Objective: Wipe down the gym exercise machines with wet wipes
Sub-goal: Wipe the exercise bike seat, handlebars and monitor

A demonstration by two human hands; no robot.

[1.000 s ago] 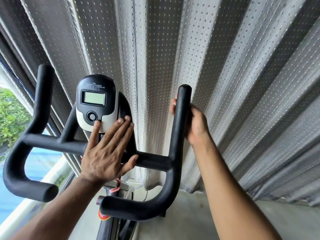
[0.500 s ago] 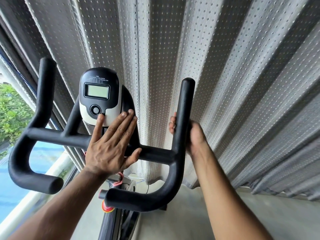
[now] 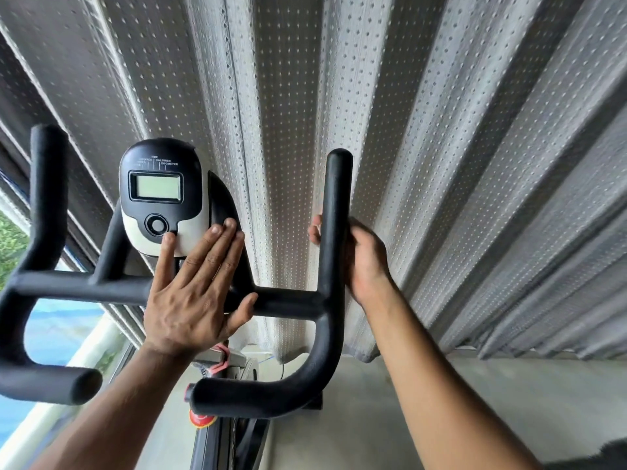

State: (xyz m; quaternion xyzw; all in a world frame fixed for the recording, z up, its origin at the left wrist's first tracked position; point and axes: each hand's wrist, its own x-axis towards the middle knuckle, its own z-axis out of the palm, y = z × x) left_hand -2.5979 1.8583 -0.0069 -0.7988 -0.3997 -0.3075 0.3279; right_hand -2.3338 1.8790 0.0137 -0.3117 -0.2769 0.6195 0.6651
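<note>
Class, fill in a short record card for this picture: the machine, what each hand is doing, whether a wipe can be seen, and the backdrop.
machine: exercise bike, black handlebar, console with a blank display
left hand: flat, fingers straight, pressed against the console's lower edge and the mount behind it
right hand: wrapped round the right upright bar of the handlebar
wipe: none visible; one may be hidden under a palm
backdrop: grey dotted curtain; window at left
</note>
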